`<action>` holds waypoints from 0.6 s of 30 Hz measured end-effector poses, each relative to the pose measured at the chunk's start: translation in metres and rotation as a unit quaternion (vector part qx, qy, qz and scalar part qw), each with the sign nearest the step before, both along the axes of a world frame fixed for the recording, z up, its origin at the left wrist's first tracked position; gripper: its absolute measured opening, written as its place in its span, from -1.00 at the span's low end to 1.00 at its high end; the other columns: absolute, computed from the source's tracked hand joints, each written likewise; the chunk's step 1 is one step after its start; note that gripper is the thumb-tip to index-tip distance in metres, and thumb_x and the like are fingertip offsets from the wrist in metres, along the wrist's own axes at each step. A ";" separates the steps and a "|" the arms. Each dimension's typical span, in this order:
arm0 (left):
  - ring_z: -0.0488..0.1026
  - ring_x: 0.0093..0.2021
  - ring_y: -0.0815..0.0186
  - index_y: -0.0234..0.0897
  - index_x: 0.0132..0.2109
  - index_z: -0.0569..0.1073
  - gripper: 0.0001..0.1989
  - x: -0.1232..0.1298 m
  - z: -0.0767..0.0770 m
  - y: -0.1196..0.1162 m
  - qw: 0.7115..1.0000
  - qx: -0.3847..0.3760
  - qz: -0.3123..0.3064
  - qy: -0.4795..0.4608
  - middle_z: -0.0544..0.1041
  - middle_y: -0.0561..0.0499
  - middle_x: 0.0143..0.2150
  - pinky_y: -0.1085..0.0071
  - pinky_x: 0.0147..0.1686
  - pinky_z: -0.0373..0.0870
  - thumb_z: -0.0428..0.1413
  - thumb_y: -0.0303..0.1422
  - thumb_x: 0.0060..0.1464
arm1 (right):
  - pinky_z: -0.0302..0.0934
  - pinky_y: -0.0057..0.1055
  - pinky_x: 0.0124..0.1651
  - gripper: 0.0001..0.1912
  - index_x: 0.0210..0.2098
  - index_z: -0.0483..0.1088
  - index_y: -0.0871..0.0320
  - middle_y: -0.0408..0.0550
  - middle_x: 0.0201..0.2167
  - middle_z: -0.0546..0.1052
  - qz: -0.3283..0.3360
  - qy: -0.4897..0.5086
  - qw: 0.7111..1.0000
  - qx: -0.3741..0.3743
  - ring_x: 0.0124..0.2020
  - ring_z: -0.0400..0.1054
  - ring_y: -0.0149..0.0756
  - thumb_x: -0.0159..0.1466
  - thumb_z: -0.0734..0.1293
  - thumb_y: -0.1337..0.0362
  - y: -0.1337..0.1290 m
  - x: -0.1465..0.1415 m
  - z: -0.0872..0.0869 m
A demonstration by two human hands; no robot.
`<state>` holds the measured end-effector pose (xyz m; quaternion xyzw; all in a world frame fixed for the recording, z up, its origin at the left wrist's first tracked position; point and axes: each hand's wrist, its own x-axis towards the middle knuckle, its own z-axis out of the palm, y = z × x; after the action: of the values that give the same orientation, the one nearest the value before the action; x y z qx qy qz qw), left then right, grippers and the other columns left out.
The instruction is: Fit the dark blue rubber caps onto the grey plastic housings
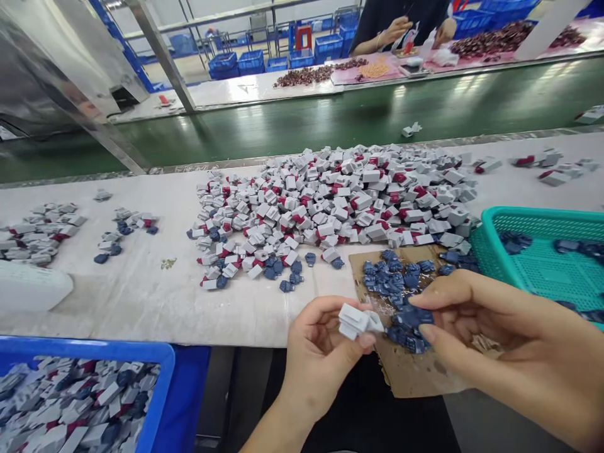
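**Grey part [356, 321] in one hand, dark blue piece [418, 316] in the other**

In the head camera's view, a person sits or stands at a pale worktable [226, 321], hands close but apart over its near edge. The left hand [314, 362] curls around the grey part, thumb beneath it and fingers behind. The right hand [500, 340] is narrowed to a pinch, thumb and forefinger closed on the dark blue piece, just above a cluster of similar blue pieces [389, 277] on a sheet of cardboard [415, 380]. A teal basket [495, 229] stands to the right; a wide heap of grey and dark red parts [340, 201] spreads beyond the hands, and a blue crate [167, 377] of mixed parts sits at lower left. Across a green conveyor belt [283, 135], a co-worker's hand [396, 30] is raised.

The likeliest mishap is a drop: the right hand's hold looks like fingertips only, and a loose pinch could let the piece fall among its look-alikes. The grey part, held near the table's edge, could fall off the table if the thumb slips. The cardboard juts past that edge, so a forearm pressing on it might tip it and scatter the cluster.
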<state>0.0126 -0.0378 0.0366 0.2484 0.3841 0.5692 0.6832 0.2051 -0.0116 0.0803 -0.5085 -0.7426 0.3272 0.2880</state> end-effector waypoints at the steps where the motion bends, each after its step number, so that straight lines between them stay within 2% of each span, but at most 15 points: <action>1: 0.56 -0.35 0.45 -0.20 -0.22 0.61 -0.77 0.001 0.000 -0.001 1.000 0.015 -0.006 0.007 0.67 0.03 -0.22 0.65 -0.37 0.52 0.41 -0.38 -0.07 | 0.17 -0.55 -0.59 -0.83 -0.19 0.33 0.05 -0.17 -0.48 0.39 0.011 0.005 1.000 0.015 -0.59 0.27 -0.44 0.36 0.28 0.09 -0.003 -0.004 0.001; 4: 0.60 -0.29 0.41 -0.17 -0.20 0.62 -0.78 0.003 0.002 -0.006 0.999 0.038 -0.020 0.028 0.68 0.03 -0.19 0.65 -0.34 0.50 0.40 -0.41 -0.04 | 0.26 -0.57 -0.56 -0.92 -0.18 0.33 0.05 -0.14 -0.42 0.47 0.044 -0.007 0.997 0.061 -0.54 0.36 -0.40 0.34 0.29 0.21 -0.006 -0.009 0.000; 8: 0.62 -0.29 0.39 -0.17 -0.21 0.62 -0.77 0.003 0.004 -0.007 0.999 0.037 -0.014 0.030 0.69 0.03 -0.21 0.65 -0.35 0.51 0.40 -0.44 -0.07 | 0.23 -0.57 -0.57 -0.94 -0.19 0.30 0.01 -0.19 -0.43 0.48 0.034 -0.031 0.992 0.119 -0.55 0.34 -0.42 0.33 0.27 0.27 -0.006 -0.012 -0.001; 11: 0.62 -0.29 0.40 -0.17 -0.23 0.62 -0.76 0.002 0.006 -0.005 0.998 0.037 -0.015 0.042 0.69 0.05 -0.24 0.67 -0.34 0.52 0.40 -0.47 -0.09 | 0.20 -0.57 -0.56 -0.94 -0.19 0.28 0.02 -0.22 -0.47 0.43 0.073 -0.064 0.985 0.143 -0.57 0.31 -0.45 0.34 0.24 0.30 -0.005 -0.016 0.003; 14: 0.63 -0.28 0.37 -0.19 -0.23 0.61 -0.77 0.000 0.008 -0.005 0.996 0.044 -0.028 0.077 0.69 0.04 -0.25 0.62 -0.31 0.55 0.39 -0.49 -0.08 | 0.11 -0.55 -0.58 -0.88 -0.28 0.30 0.07 -0.24 -0.57 0.31 0.114 -0.097 0.979 0.139 -0.63 0.20 -0.49 0.35 0.16 0.35 -0.003 -0.017 0.009; 18: 0.63 -0.31 0.38 -0.21 -0.26 0.59 -0.79 -0.003 0.009 -0.006 0.994 0.050 -0.037 0.092 0.68 0.06 -0.31 0.60 -0.30 0.55 0.38 -0.51 -0.08 | 0.01 -0.55 -0.60 -0.84 -0.34 0.30 0.09 -0.26 -0.59 0.31 0.173 -0.064 0.981 0.068 -0.64 0.16 -0.50 0.37 0.18 0.35 0.003 -0.008 0.011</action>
<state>0.0095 -0.0441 0.0452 0.3480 0.4068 0.5366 0.6524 0.1975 -0.0087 0.0909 -0.3718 -0.8564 0.2879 0.2131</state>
